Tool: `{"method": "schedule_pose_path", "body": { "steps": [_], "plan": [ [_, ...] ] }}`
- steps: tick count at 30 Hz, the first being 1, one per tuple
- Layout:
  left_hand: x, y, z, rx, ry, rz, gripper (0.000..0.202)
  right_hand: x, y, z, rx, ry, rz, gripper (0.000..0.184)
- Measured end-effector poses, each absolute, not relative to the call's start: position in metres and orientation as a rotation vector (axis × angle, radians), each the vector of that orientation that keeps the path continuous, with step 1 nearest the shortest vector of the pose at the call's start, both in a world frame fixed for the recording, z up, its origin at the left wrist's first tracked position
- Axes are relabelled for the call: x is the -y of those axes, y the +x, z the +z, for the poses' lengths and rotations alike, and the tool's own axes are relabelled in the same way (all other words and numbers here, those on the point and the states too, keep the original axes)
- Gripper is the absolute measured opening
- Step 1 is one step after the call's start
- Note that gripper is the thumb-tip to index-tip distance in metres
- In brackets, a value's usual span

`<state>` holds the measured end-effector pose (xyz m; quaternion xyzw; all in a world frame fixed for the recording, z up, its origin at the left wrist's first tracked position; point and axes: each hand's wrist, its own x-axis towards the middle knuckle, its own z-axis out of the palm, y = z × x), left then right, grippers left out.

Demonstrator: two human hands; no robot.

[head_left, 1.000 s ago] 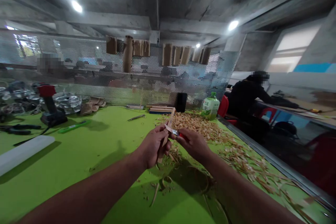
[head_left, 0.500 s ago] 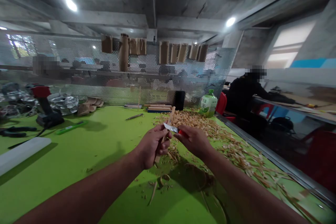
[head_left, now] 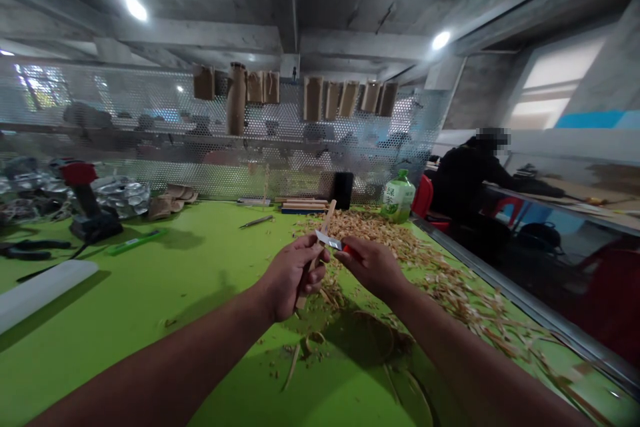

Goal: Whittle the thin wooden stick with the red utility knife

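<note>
Currently logged: left hand (head_left: 290, 278), fingers curled shut around a thin wooden stick (head_left: 326, 221), which stands tilted toward 1 o'clock; right hand (head_left: 371, 268), closed in a firm pinch on a red-handled knife (head_left: 326, 240), its steel blade lying across the stick just above the left fingers — the two hands almost touching. Green-topped bench (head_left: 150, 300) beneath them, carrying wood shavings (head_left: 360, 230) heaped from 12 to 1 o'clock and strewn toward 4 o'clock. Also on the bench: plastic drink bottle (head_left: 398, 197) at 1 o'clock, small carving knife (head_left: 256, 221) at 11 o'clock, cordless drill (head_left: 85, 203) at 10 o'clock, white plastic bar (head_left: 43, 293) at 9 o'clock. Along the far edge, a perforated metal screen (head_left: 175, 167) — brown paper bags (head_left: 313, 99) hanging on it. At 2 o'clock, a co-worker (head_left: 463, 180) in black, arms reaching onto a separate bench (head_left: 575, 203).
</note>
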<state>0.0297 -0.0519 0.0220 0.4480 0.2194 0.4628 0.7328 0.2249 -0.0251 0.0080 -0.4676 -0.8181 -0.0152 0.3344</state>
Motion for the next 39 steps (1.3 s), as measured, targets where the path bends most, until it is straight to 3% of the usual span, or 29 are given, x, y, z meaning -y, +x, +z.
{"method": "schedule_pose_path", "body": {
  "steps": [10,17,20,26,34,39],
  "plan": [
    [0.06,0.028,0.029,-0.543,0.989,0.998,0.01,0.026,0.223,0.011,2.131,-1.251,-0.065,0.032],
    [0.082,0.036,0.031,-0.463,1.026,0.886,0.03,-0.011,0.266,0.012,1.695,-1.453,-0.04,0.041],
    [0.078,0.035,0.033,-0.49,0.975,0.969,0.028,-0.01,0.269,0.013,1.601,-1.413,-0.076,0.041],
    [0.059,0.031,0.028,-0.551,0.971,1.049,0.025,0.02,0.231,0.009,2.025,-1.25,0.029,0.035],
    [0.061,0.033,0.025,-0.565,1.049,1.041,0.01,0.028,0.224,0.01,2.125,-1.297,-0.039,0.038],
    [0.063,0.032,0.025,-0.534,1.048,1.001,0.02,0.023,0.228,0.012,2.042,-1.329,-0.103,0.035]
  ]
}}
